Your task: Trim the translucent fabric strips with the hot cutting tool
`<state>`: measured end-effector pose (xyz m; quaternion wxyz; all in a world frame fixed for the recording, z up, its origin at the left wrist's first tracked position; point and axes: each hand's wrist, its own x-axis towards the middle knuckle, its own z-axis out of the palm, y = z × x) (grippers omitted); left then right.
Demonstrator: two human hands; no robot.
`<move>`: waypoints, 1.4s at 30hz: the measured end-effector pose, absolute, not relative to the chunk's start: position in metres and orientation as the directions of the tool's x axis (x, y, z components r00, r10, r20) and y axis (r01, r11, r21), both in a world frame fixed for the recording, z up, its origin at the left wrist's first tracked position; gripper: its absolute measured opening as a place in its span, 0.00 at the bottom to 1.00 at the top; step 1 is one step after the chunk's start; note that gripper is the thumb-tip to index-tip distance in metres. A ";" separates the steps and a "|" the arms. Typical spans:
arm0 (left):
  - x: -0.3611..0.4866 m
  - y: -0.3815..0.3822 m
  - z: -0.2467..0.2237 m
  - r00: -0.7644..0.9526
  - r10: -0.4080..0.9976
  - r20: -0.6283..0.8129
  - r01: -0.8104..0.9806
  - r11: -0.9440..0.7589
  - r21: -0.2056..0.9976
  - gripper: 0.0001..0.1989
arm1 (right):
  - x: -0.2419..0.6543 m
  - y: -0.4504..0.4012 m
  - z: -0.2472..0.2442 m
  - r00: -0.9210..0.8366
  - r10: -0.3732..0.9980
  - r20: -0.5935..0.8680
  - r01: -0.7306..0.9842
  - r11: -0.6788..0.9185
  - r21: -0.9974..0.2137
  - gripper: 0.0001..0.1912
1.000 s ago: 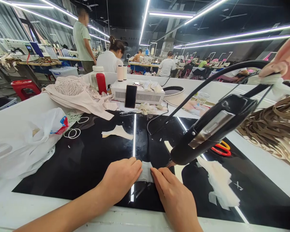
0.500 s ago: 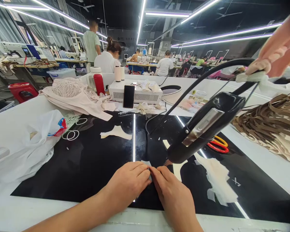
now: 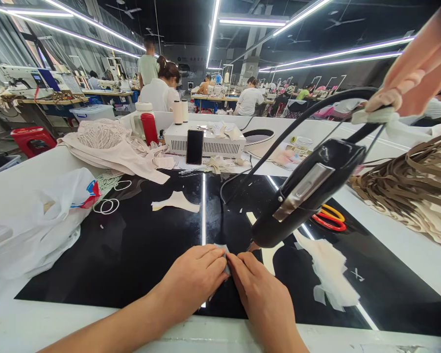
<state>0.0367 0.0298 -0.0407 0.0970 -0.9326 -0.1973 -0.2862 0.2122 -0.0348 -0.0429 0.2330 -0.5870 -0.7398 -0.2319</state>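
My left hand and my right hand meet over the near part of a glossy black mat. Between their fingertips is a small grey piece, mostly covered by the fingers. Both hands are closed around it. Just beyond my right hand hangs a black tool with a metal plate, on a cord. Under its tip lies a cream fabric strip. A stack of thin white pieces lies to the right, and a cream cut piece lies farther back on the mat.
A white plastic bag and beige garments lie at the left. A phone leans on a white box at the back. Red-and-yellow handles and brown straps are at the right. People sit beyond.
The hanging black tool appears slightly farther left, along with a small shift of the whole view. Both hands stay together on the grey piece.
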 end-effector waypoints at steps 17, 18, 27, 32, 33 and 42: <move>0.031 0.030 -0.035 0.752 0.383 0.537 0.406 -0.910 0.082 0.17 | 0.210 -0.034 -0.043 -0.179 0.736 0.653 0.973 0.230 0.007 0.29; 0.031 0.029 -0.036 0.756 0.388 0.528 0.401 -0.911 0.095 0.17 | 0.210 -0.034 -0.041 -0.180 0.722 0.668 0.971 0.238 0.005 0.28; 0.025 0.024 -0.035 0.771 0.401 0.494 0.387 -0.912 0.137 0.17 | 0.243 -0.053 -0.018 -0.109 0.477 0.872 0.904 0.412 -0.112 0.10; 0.023 0.025 -0.035 0.743 0.338 0.577 0.366 -0.928 0.073 0.17 | 0.253 -0.040 -0.005 0.379 0.455 0.806 0.766 0.334 -0.549 0.23; 0.023 0.026 -0.034 0.738 0.323 0.592 0.358 -0.932 0.063 0.18 | 0.252 -0.034 0.000 0.425 0.490 0.761 0.699 0.356 -0.620 0.29; 0.024 0.023 -0.035 0.752 0.300 0.587 0.364 -0.931 0.010 0.20 | 0.226 0.013 0.052 0.383 0.724 0.573 0.186 0.547 -0.816 0.35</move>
